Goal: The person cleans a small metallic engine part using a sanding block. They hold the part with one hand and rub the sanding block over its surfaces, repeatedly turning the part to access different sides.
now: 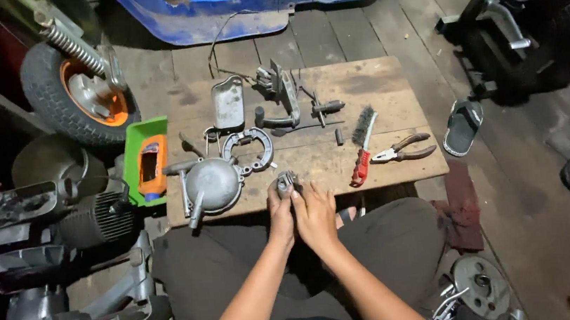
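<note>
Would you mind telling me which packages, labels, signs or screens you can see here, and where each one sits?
Green tray-like package: left of the wooden board, rectangular, bright green.
Orange device: lying in the green package, oblong, with a dark screen-like window.
No signs or readable labels show.

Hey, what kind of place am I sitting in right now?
Most likely a small scooter or motorbike repair workshop. A wheel with an orange hub lies on the plank floor, and a wire brush and pliers rest on a low wooden board.
</note>
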